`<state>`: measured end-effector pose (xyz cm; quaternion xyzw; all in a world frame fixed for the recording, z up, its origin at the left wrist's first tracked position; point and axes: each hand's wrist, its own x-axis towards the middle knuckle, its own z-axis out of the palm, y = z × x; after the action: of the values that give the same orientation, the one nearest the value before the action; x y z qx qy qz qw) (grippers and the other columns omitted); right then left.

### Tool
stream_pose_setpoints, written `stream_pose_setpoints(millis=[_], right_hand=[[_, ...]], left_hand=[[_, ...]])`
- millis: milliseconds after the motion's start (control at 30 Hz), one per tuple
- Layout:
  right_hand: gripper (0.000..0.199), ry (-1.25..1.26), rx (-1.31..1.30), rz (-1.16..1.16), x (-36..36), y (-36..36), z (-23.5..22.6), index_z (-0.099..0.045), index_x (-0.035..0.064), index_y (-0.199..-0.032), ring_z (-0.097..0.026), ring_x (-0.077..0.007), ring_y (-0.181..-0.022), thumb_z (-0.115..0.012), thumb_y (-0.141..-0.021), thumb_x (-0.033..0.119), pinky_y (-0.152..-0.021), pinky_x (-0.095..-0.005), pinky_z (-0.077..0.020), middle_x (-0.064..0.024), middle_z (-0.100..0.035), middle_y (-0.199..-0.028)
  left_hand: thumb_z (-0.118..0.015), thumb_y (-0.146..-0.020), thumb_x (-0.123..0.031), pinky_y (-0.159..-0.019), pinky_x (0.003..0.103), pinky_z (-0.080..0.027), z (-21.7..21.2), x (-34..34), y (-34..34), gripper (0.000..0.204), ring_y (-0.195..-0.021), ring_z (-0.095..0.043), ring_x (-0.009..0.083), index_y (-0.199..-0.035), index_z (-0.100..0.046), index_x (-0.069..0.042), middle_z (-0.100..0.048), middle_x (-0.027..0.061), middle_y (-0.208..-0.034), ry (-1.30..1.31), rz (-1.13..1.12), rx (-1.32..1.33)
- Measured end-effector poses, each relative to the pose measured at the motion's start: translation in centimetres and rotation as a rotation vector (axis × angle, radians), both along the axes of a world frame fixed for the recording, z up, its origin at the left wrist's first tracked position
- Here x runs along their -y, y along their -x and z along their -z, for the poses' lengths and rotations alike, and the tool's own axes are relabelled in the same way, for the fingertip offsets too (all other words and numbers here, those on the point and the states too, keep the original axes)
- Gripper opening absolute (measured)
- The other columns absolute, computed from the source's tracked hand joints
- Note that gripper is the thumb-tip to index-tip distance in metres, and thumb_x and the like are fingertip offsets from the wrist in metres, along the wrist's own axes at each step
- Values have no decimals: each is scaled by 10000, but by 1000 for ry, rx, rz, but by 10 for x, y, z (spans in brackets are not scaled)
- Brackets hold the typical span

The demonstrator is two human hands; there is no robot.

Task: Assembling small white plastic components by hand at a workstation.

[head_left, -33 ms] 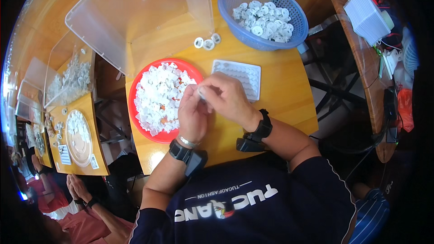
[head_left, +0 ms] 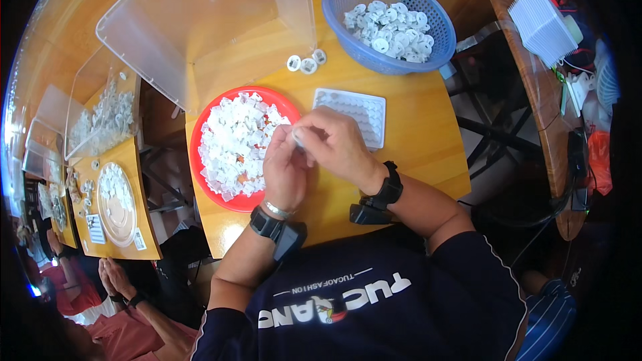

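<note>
Over the table, my left hand (head_left: 285, 172) and my right hand (head_left: 340, 147) meet with closed fingertips. Between them a small whitish piece (head_left: 298, 135) partly shows; the fingers cover most of it, so its kind cannot be told. Just left of my left hand, a round red tray (head_left: 196, 160) carries a heap of small white plastic parts (head_left: 234, 140). Beyond my right hand lies a white tray with rows of small hollows (head_left: 366, 112), partly hidden by that hand. Three round white pieces with dark centres (head_left: 308, 66) sit on the wood farther back.
A blue perforated basket (head_left: 332, 23) of round white parts (head_left: 391, 33) stands at the back right. A large translucent bin (head_left: 227, 33) rises at the back left. Leftward, another table (head_left: 150, 241) holds similar parts near a co-worker's hands (head_left: 117, 279).
</note>
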<state>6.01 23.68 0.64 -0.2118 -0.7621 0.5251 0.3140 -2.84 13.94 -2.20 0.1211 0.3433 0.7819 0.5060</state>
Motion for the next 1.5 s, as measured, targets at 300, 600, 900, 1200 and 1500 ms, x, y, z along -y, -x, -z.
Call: stream_pose_setpoints(millis=[300,600,900,1200,1500], right_hand=[[113,87,-16,-73,-2,0,-1,-658,-22,-930,-612,-95,-559,-626,-921,86,-512,-231,-468,-61,-633,-750],[116,61,-2,-36,1,1,5,-623,-10,-912,-588,-83,-545,-592,-941,98,-495,-233,-460,-47,-611,-716],[129,-27,27,2,3,1,3,-604,-5,-907,-587,-118,-529,-560,-952,108,-483,-262,-457,-74,-597,-779],[127,-33,39,23,5,2,2,-599,-6,-900,-596,-125,-534,-557,-951,103,-482,-269,-460,-81,-600,-777],[115,168,12,-51,3,1,-7,-624,24,-922,-616,-182,-574,-619,-928,139,-529,-317,-476,-96,-607,-771]], left_hand=[[-479,-990,-192,-660,264,-424,2,0,2,141,-731,-541,130,-1019,-527,-62,-593,48,-886,-36,18,35],[-463,-1003,-199,-646,242,-419,-2,0,-5,148,-704,-536,108,-1010,-538,-71,-594,34,-848,10,-20,-12],[-442,-1015,-213,-689,264,-466,5,3,-2,149,-836,-580,119,-1019,-515,-83,-591,23,-945,8,19,-21],[-435,-1016,-214,-718,276,-474,5,3,-2,152,-870,-582,124,-1030,-513,-85,-588,24,-969,7,25,-6],[-460,-1001,-184,-670,249,-421,-9,1,-2,130,-731,-537,101,-1018,-534,-78,-592,33,-868,-14,-28,12]])
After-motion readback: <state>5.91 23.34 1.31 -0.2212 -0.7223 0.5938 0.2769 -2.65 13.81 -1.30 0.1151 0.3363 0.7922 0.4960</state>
